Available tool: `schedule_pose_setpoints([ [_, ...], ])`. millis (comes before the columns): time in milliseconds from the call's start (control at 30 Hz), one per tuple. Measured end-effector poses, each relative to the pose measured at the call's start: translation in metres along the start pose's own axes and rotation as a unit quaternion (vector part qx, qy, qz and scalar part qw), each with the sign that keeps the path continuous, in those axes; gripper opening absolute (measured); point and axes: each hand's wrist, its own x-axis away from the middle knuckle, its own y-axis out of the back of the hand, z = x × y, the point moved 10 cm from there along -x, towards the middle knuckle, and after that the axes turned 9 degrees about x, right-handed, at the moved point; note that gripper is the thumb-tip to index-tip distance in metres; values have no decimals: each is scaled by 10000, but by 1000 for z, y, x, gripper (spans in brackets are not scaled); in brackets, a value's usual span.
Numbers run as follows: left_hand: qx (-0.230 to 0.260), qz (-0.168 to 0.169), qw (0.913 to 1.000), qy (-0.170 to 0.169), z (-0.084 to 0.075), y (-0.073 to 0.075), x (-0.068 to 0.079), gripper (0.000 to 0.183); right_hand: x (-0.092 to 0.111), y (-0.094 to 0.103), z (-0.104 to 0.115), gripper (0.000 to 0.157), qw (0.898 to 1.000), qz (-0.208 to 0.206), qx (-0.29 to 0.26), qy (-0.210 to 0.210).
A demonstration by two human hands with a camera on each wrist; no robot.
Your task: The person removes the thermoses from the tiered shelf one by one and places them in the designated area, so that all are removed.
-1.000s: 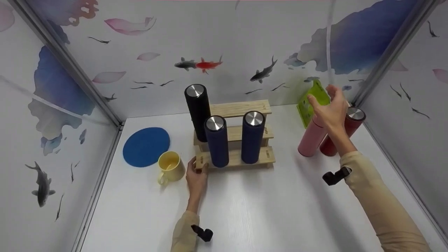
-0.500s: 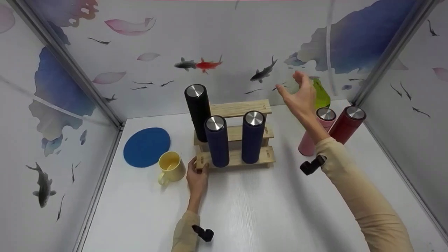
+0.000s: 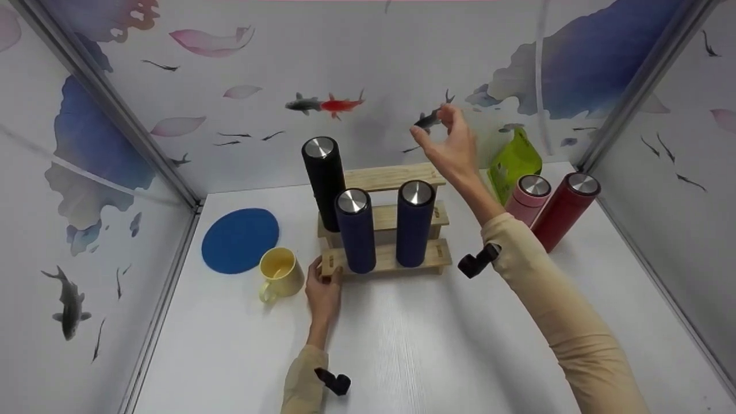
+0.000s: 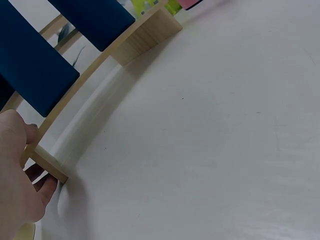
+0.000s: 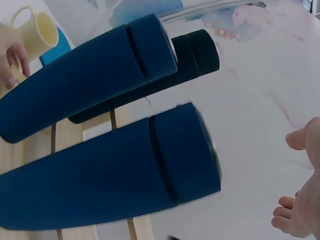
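Note:
My left hand [image 3: 324, 296] pinches the left end of the lowest step of a wooden stepped rack [image 3: 394, 178], thumb above and fingers below, as the left wrist view also shows. On that lowest step stand two dark blue thermos bottles, a left one [image 3: 357, 238] and a right one [image 3: 414, 230]. A taller black thermos bottle [image 3: 325, 192] stands behind them on the middle step's left end. My right hand [image 3: 455, 149] holds nothing and hovers above the rack's right end, thumb and fingers spread apart; in the right wrist view the hand [image 5: 307, 195] is apart from every bottle.
To the right stand a pink bottle [image 3: 526, 204], partly behind my sleeve, and a red bottle [image 3: 566, 210]. A green packet [image 3: 514, 161] is near the back wall. Left of the rack are a yellow mug [image 3: 284, 282] and a blue round mat [image 3: 238, 241].
My right hand has moved left from the top of the pink bottle, across the back, to the rack's right end. The left hand, the rack and the bottles have stayed put.

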Motion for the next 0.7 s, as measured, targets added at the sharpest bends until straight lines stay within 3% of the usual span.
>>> schedule_pose_setpoints([
  [333,10,-80,10000,33,0,0,0,56,2,-33,29,77,9983,553,197,-8],
  [700,149,48,9999,29,-2,0,1,56,11,-70,57,79,9955,932,68,162],
])
